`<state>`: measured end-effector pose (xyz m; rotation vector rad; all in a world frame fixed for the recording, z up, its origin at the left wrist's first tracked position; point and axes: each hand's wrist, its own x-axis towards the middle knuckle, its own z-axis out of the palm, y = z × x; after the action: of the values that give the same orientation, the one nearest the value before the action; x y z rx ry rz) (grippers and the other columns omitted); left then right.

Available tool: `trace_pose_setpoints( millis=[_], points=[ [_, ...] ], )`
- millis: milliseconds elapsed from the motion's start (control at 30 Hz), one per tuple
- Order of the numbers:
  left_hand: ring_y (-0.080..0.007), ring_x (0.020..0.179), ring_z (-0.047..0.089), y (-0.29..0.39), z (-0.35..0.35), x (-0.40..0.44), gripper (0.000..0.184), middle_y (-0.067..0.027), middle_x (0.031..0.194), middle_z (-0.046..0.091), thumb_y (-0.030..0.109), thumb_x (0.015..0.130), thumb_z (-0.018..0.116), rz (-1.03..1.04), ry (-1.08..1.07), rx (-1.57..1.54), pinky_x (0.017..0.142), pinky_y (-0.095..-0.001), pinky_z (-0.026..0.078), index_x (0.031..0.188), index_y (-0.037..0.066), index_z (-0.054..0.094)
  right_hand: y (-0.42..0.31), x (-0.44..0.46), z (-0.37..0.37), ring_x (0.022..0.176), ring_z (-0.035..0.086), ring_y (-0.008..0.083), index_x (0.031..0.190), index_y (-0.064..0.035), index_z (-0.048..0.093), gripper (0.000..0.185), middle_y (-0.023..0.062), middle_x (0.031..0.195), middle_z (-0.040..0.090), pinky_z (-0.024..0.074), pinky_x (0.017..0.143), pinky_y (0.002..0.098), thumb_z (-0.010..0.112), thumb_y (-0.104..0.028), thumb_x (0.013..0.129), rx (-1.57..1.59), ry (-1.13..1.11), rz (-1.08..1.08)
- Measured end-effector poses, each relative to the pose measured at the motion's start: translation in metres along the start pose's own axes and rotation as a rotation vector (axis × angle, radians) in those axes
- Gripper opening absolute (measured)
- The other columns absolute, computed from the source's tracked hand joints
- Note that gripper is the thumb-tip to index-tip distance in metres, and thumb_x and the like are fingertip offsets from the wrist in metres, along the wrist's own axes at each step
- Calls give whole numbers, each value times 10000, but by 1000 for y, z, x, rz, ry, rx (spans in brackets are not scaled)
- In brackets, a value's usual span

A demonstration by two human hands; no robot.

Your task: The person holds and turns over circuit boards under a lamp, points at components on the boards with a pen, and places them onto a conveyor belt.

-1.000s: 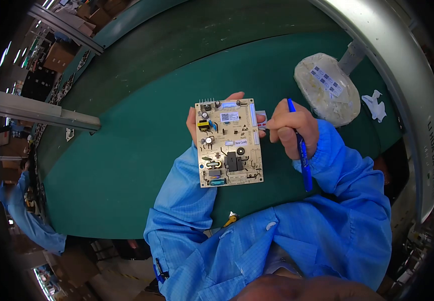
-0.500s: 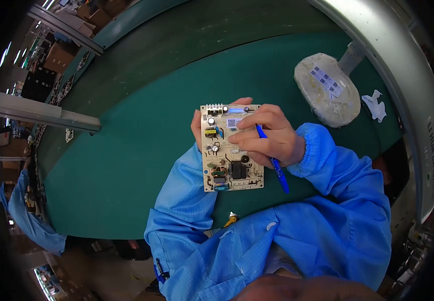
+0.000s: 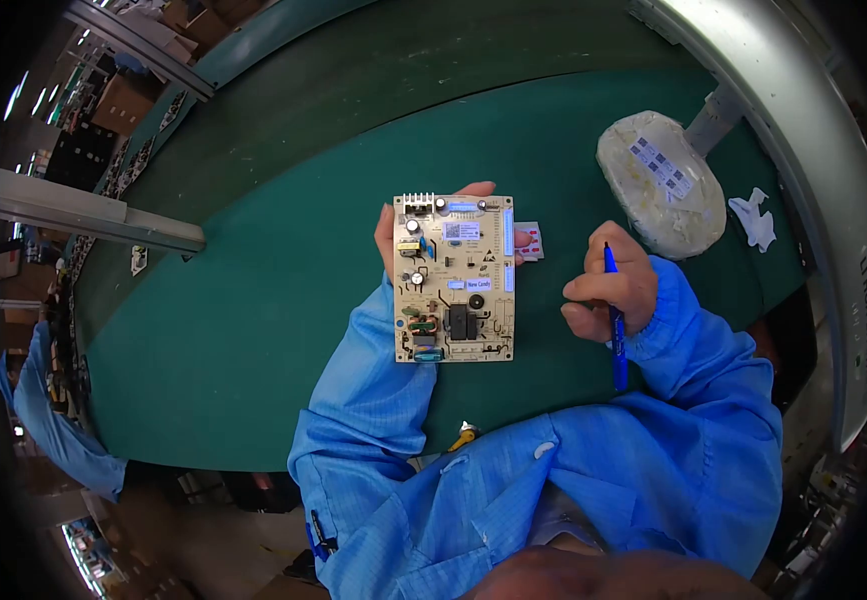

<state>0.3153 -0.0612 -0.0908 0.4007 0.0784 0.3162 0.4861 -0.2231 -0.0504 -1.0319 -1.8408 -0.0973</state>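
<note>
Circuit board (image 3: 453, 278): held over the table (image 3: 233, 360), toward its near edge.
Left hand (image 3: 385, 240): clamped on the board, a red-marked sheet (image 3: 532, 243) partly beneath.
Right hand (image 3: 615, 285): closed on a blue pen (image 3: 618, 350), apart from the board.
Drop risk: the board could be lost if the left grip were loosened.
Pen hand: withdrawn from the board's face, covered half a second earlier.

One circuit board (image 3: 455, 282), one held pen (image 3: 618, 350)
</note>
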Motion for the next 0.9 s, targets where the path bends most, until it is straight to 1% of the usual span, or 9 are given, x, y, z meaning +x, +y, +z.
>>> trace_pose_setpoints(
  millis=[100, 133, 200, 233, 400, 500, 633, 700, 900],
  points=[
    [-342, 1087, 555, 0, 5, 1, 908, -183, 1276, 495, 705, 829, 184, 67, 158, 103, 899, -489, 484, 1335, -21, 390, 0, -13, 9, 524, 433, 171, 939, -98, 551, 321, 6, 644, 485, 317, 512, 317, 765, -139, 704, 24, -23, 18],
    [-342, 1087, 555, 0, 3, 0, 908, -183, 1276, 495, 705, 829, 184, 70, 161, 99, 899, -489, 484, 1335, -21, 390, 0, -16, 15, 525, 431, 166, 928, -105, 546, 341, 3, 639, 477, 308, 501, 312, 783, -156, 689, 35, -21, -9],
    [-345, 1044, 580, 3, -1, 0, 910, -183, 1239, 528, 706, 828, 188, 56, -12, 79, 885, -492, 489, 1339, -21, 384, -1, -22, 25, 528, 430, 161, 906, -121, 533, 389, -2, 638, 466, 303, 489, 299, 820, -206, 658, 33, -27, -61],
    [-350, 1007, 597, 3, 2, 1, 910, -186, 1205, 551, 706, 827, 197, 50, -13, 34, 861, -484, 501, 1339, -24, 381, -1, -24, 29, 528, 430, 161, 906, -121, 533, 389, -2, 638, 466, 303, 489, 299, 820, -206, 658, 32, -28, -58],
    [-371, 1018, 588, 3, 1, 1, 910, -203, 1161, 568, 710, 824, 218, 51, -1, 77, 846, -492, 504, 1348, -18, 372, -6, -25, 43, 586, 492, 173, 929, -121, 518, 437, 3, 684, 510, 369, 515, 291, 827, -272, 660, 64, 30, -86],
    [-432, 1045, 557, 0, 5, 3, 923, -243, 1112, 572, 723, 815, 222, 44, -47, 12, 870, -538, 471, 1356, -13, 359, -7, -27, 45, 622, 524, 180, 936, -120, 513, 435, 10, 710, 536, 396, 529, 298, 821, -276, 671, 95, 32, -95],
    [-450, 1076, 533, -1, 2, 5, 945, -250, 1138, 556, 748, 791, 233, 55, 2, 18, 909, -562, 430, 1370, 11, 347, -7, -29, 48, 635, 536, 184, 933, -118, 514, 427, 15, 724, 546, 405, 531, 300, 819, -265, 673, 107, 37, -91],
    [-462, 1122, 495, -2, -1, 5, 965, -254, 1187, 526, 772, 764, 241, 49, -31, -51, 943, -583, 389, 1384, 38, 335, -6, -28, 46, 617, 498, 155, 940, -115, 467, 496, -11, 694, 538, 392, 573, 290, 844, -235, 640, 77, 14, -63],
    [-470, 1168, 452, -6, -3, 4, 968, -256, 1245, 483, 782, 753, 244, 58, -102, -104, 956, -605, 362, 1392, 59, 324, -1, -31, 39, 616, 514, 159, 928, -121, 456, 480, 5, 726, 578, 404, 585, 300, 838, -206, 648, 56, 7, -11]
  ],
)
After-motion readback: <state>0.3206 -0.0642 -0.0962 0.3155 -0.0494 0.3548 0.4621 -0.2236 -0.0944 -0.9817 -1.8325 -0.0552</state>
